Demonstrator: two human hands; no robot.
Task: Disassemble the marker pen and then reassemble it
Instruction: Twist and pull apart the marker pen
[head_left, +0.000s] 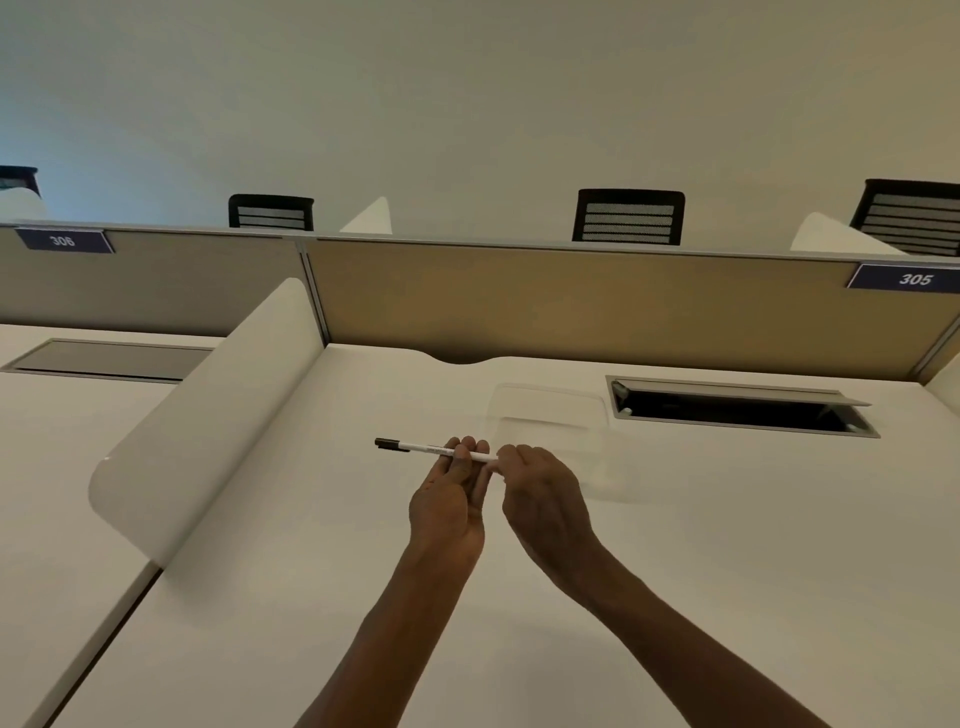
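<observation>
The marker pen (435, 450) is held level above the white tabletop (260, 597), near frame centre, its black cap (390, 444) pointing toward 9 o'clock. The left hand (451, 499) supports the white barrel across its extended fingers (467, 452), with the thumb pressing the barrel against them. The right hand (540, 493) is at 3 o'clock of the left hand; its curled fingers pinch the barrel's rear end. The cap is seated on the barrel. A clear plastic stand (550, 415) sits on the tabletop at 1 o'clock of the hands, beside an open cable hatch (737, 408). A tan partition panel (571, 301) stands at 12 o'clock.
</observation>
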